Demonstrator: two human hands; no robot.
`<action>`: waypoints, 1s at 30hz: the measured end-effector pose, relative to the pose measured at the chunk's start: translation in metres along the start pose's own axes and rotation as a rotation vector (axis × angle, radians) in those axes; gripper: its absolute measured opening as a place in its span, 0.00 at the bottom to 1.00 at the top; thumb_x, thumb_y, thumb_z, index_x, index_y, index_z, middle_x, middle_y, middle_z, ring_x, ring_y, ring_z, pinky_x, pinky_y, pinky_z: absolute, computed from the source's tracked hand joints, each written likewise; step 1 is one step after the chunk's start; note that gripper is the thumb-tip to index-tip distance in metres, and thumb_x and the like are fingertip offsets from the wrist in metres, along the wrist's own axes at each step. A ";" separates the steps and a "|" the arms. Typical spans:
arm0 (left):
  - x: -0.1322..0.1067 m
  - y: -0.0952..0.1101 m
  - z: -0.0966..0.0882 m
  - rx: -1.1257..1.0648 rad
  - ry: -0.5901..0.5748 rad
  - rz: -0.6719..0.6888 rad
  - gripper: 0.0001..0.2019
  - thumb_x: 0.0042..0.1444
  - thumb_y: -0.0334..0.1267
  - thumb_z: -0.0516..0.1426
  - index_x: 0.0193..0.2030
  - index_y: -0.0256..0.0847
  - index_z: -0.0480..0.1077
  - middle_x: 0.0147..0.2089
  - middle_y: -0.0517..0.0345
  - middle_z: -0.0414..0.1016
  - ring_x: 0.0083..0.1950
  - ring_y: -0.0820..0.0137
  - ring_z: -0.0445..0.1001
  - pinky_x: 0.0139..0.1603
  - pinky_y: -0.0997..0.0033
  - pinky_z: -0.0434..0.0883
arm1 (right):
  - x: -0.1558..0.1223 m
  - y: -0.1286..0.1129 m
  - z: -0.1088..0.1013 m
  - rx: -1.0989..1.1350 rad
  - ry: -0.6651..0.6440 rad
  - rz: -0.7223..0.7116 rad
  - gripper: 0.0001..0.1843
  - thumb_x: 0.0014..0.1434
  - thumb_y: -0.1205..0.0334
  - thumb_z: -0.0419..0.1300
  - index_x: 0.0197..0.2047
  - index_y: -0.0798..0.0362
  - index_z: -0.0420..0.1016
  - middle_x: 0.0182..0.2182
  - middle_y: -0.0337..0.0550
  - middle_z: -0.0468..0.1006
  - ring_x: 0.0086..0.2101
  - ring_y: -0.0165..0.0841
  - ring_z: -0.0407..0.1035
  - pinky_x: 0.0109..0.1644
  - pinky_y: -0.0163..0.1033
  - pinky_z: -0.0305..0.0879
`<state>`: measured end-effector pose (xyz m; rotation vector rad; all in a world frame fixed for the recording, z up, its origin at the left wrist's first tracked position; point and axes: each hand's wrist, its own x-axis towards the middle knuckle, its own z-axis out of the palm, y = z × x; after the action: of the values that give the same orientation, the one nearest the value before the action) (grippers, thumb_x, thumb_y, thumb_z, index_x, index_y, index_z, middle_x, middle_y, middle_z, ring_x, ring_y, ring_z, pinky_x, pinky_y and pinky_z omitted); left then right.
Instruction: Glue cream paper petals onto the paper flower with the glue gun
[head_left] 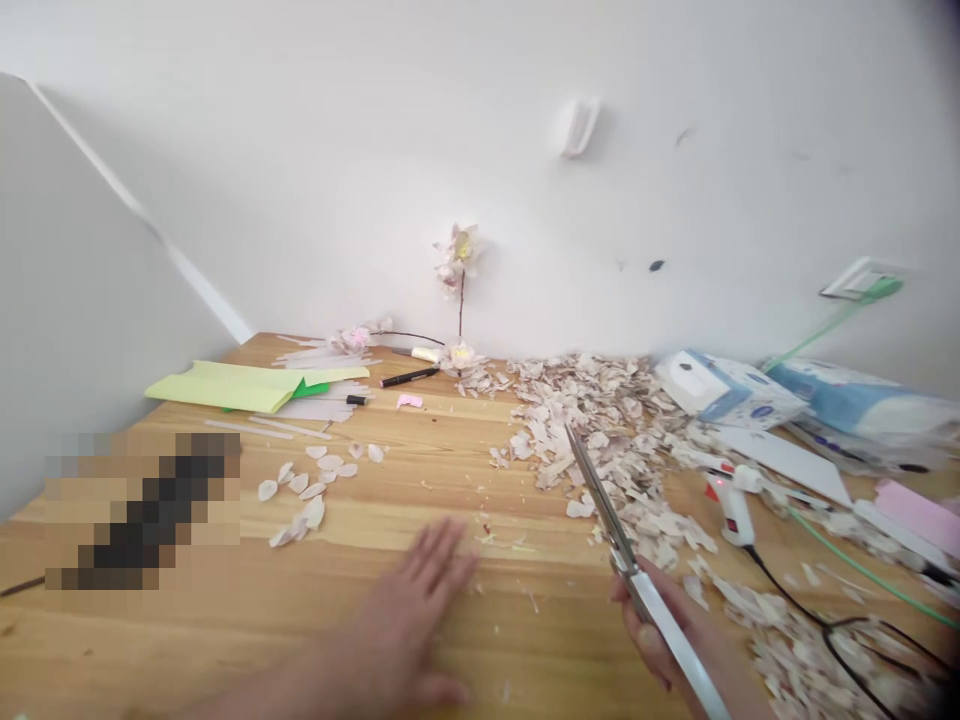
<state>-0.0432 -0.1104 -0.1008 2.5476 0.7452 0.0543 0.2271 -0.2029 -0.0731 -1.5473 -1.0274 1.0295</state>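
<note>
My left hand (409,620) is stretched over the wooden table with its fingers spread, holding nothing and slightly blurred. Scissors (604,505) with long silver blades are in my right hand (660,625), their tips pointing up and away towards a heap of dried pale petals (577,400). Their blades look nearly closed, and part of the handle lies against my palm. Left of the heap, several loose petals (311,490) are scattered on the table. Small scraps and yellowish bits (495,540) lie just beyond my left fingertips.
A flower on a stem (461,250) stands against the wall. Yellow-green paper (240,385), white strips (292,425) and a black pen (409,378) lie at the back left. To the right are a glue gun (731,505) with its cable, a tissue box (727,385) and pink paper (919,515).
</note>
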 end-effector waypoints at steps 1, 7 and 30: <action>0.003 -0.007 0.000 0.026 0.063 -0.089 0.54 0.40 0.63 0.58 0.68 0.39 0.38 0.70 0.40 0.29 0.68 0.46 0.29 0.64 0.38 0.44 | -0.002 0.003 -0.005 0.006 0.025 -0.009 0.17 0.40 0.49 0.65 0.31 0.50 0.70 0.17 0.32 0.63 0.15 0.25 0.51 0.14 0.30 0.46; 0.042 -0.010 0.000 0.068 0.087 -0.184 0.57 0.38 0.71 0.50 0.67 0.31 0.40 0.69 0.34 0.32 0.68 0.45 0.29 0.65 0.40 0.40 | -0.001 0.016 -0.031 0.086 0.081 0.121 0.24 0.41 0.37 0.62 0.28 0.50 0.69 0.12 0.29 0.57 0.11 0.22 0.46 0.12 0.28 0.45; 0.008 -0.018 -0.033 -0.032 -0.052 0.062 0.39 0.53 0.52 0.54 0.67 0.50 0.40 0.70 0.51 0.40 0.68 0.52 0.45 0.63 0.49 0.54 | 0.013 0.043 -0.084 0.362 0.243 0.249 0.28 0.34 0.32 0.63 0.20 0.50 0.66 0.05 0.27 0.54 0.06 0.22 0.45 0.07 0.29 0.47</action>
<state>-0.0506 -0.0783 -0.0811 2.5310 0.6408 0.0199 0.3157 -0.2199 -0.1030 -1.4746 -0.4583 1.0942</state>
